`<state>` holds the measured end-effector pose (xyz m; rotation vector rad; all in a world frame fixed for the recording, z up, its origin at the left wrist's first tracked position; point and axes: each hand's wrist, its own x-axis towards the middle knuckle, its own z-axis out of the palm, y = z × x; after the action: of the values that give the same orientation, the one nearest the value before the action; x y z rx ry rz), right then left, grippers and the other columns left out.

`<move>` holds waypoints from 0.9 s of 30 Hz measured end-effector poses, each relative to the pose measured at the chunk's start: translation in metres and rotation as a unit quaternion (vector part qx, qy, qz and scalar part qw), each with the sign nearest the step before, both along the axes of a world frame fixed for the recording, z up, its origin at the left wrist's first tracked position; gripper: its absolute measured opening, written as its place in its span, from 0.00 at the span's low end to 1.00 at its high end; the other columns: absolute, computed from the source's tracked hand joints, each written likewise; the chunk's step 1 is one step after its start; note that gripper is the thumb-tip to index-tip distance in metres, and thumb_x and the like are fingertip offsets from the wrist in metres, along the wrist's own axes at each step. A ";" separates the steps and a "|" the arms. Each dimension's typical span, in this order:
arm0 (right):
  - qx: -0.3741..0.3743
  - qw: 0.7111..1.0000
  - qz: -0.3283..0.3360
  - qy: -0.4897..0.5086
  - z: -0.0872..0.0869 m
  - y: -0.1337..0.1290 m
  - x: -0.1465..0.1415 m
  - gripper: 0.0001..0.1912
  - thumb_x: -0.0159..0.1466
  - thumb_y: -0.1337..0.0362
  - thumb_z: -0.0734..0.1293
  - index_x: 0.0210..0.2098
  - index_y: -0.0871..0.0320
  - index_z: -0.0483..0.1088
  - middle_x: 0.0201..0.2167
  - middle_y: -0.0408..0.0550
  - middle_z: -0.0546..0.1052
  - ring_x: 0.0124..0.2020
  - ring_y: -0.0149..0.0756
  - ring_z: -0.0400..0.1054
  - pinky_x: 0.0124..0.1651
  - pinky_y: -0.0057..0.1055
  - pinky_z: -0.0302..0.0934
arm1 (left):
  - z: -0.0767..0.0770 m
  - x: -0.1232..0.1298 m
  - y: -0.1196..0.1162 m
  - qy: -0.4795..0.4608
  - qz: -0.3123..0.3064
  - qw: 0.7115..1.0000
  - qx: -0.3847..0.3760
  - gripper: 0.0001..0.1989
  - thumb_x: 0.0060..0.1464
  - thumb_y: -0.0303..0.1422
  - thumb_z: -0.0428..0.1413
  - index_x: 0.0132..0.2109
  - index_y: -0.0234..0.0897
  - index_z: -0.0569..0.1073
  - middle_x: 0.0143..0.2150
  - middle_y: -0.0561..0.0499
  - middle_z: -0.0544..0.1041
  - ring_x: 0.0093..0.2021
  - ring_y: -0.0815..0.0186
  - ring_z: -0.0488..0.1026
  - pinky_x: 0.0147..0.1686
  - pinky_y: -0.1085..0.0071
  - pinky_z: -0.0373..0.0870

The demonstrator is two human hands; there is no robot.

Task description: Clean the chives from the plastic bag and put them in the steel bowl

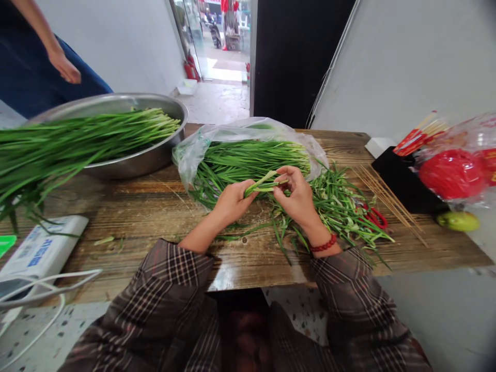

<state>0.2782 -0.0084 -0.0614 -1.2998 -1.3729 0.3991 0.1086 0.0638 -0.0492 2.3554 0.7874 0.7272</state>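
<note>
Between my two hands is a small bunch of green chives (264,185). My left hand (234,201) is closed around the bunch's left part. The fingers of my right hand (296,199) pinch its pale right end. Behind them, a larger pile of chives (248,163) lies in a clear plastic bag (196,150). Loose trimmings (337,206) spread on the wooden table beside and under my right wrist, which wears a red bead bracelet.
A metal basin (139,163) at the left holds long chives overhanging its rim. Red scissors (375,216), wooden sticks (387,196) and a black box (403,181) are at the right. A white power strip (50,248) lies front left. Another person's hand (65,67) hangs behind the basin.
</note>
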 end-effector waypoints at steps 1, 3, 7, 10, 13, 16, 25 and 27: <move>0.010 0.999 -0.010 -0.033 0.000 -0.001 0.001 0.18 0.57 0.69 0.64 0.47 0.53 0.63 0.35 0.43 0.73 0.31 0.32 0.69 0.38 0.32 0.65 | -0.001 0.000 0.001 0.003 0.001 1.000 0.004 0.14 0.59 0.38 0.47 0.28 0.37 0.66 0.24 0.55 0.67 0.27 0.69 0.62 0.28 0.74 0.58; 0.032 0.995 -0.044 -0.085 0.002 -0.002 0.007 0.16 0.58 0.70 0.63 0.46 0.53 0.64 0.34 0.44 0.73 0.32 0.32 0.68 0.40 0.33 0.64 | -0.001 0.000 0.002 0.006 0.003 1.000 0.011 0.14 0.60 0.39 0.47 0.29 0.37 0.66 0.25 0.55 0.67 0.27 0.68 0.63 0.29 0.73 0.58; 0.053 0.986 -0.130 -0.093 0.009 -0.005 0.028 0.10 0.60 0.69 0.62 0.40 0.54 0.69 0.32 0.44 0.73 0.32 0.33 0.67 0.39 0.33 0.63 | -0.003 -0.002 0.004 -0.007 0.016 1.000 0.021 0.14 0.61 0.39 0.47 0.30 0.37 0.67 0.26 0.53 0.69 0.28 0.67 0.64 0.29 0.73 0.59; 0.056 0.987 -0.120 -0.086 0.015 -0.008 0.038 0.07 0.62 0.66 0.62 0.34 0.54 0.73 0.31 0.45 0.75 0.33 0.35 0.68 0.38 0.34 0.62 | -0.005 -0.003 0.006 0.006 0.014 1.000 0.027 0.14 0.60 0.38 0.47 0.29 0.37 0.67 0.25 0.53 0.69 0.27 0.67 0.65 0.30 0.73 0.59; 0.071 0.988 -0.063 -0.124 0.017 -0.009 0.034 0.09 0.65 0.65 0.62 0.35 0.53 0.75 0.33 0.46 0.77 0.36 0.36 0.69 0.42 0.36 0.62 | -0.008 -0.004 0.007 0.030 0.005 0.999 0.023 0.14 0.60 0.37 0.48 0.30 0.36 0.70 0.26 0.53 0.72 0.28 0.67 0.67 0.31 0.73 0.60; 0.077 0.973 -0.023 -0.217 0.012 -0.006 0.027 0.09 0.66 0.63 0.62 0.36 0.54 0.75 0.34 0.47 0.77 0.38 0.38 0.68 0.44 0.37 0.60 | -0.010 -0.004 0.006 0.057 -0.002 0.998 0.016 0.12 0.59 0.36 0.50 0.34 0.35 0.74 0.29 0.53 0.75 0.30 0.67 0.70 0.32 0.74 0.62; 0.033 0.935 0.027 -0.353 0.002 -0.003 0.021 0.10 0.68 0.60 0.61 0.35 0.55 0.72 0.34 0.49 0.73 0.38 0.39 0.63 0.42 0.37 0.56 | -0.011 -0.005 0.002 0.095 0.000 0.995 0.021 0.09 0.54 0.31 0.53 0.39 0.37 0.76 0.33 0.52 0.79 0.33 0.66 0.73 0.34 0.74 0.62; 0.032 0.936 0.003 -0.351 -0.001 -0.001 0.017 0.10 0.68 0.63 0.59 0.35 0.56 0.70 0.34 0.50 0.73 0.38 0.40 0.62 0.43 0.38 0.55 | -0.011 -0.005 0.002 0.095 0.000 0.995 0.024 0.08 0.55 0.32 0.52 0.38 0.37 0.76 0.32 0.52 0.78 0.33 0.66 0.73 0.34 0.74 0.62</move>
<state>0.2950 -0.0098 -0.0625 -1.4471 -1.9587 -0.1356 0.1040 0.0656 -0.0602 2.4949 0.8592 0.5333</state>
